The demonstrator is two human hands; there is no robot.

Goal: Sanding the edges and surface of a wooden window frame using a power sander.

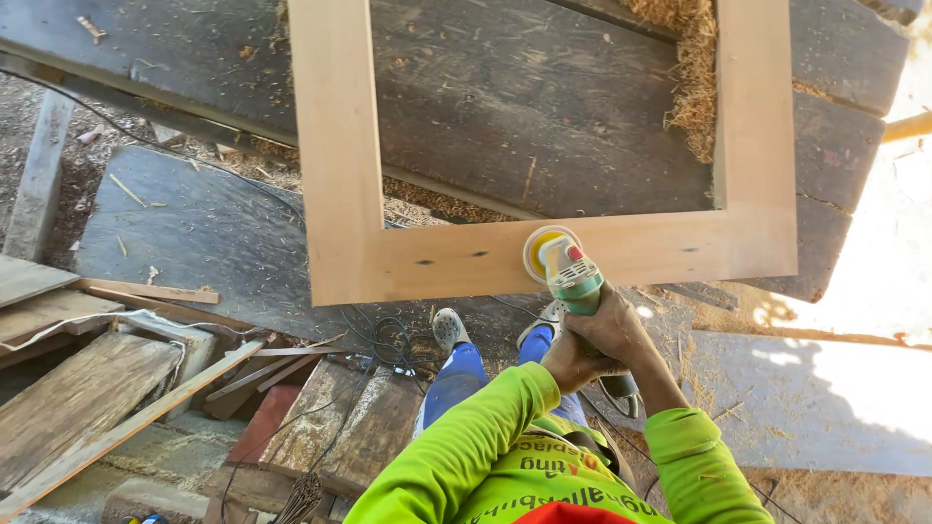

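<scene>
A pale wooden frame (pixel 340 175) lies on dark weathered planks (pixel 524 107). A green and grey hand-held disc sander (pixel 568 272) rests with its yellow round pad on the frame's near rail. My left hand (pixel 568 361) and my right hand (pixel 621 325) are clasped together around the sander's body, one over the other. Both arms wear bright yellow-green sleeves. Below the hands I see blue trousers and light shoes (pixel 449 328).
Wood shavings (pixel 694 87) are heaped inside the frame's right side. Loose boards and slats (pixel 87 398) lie at the lower left. A dark cable (pixel 383 340) coils on the ground near my feet. Bright sunlight falls on a slab at the right (pixel 854 378).
</scene>
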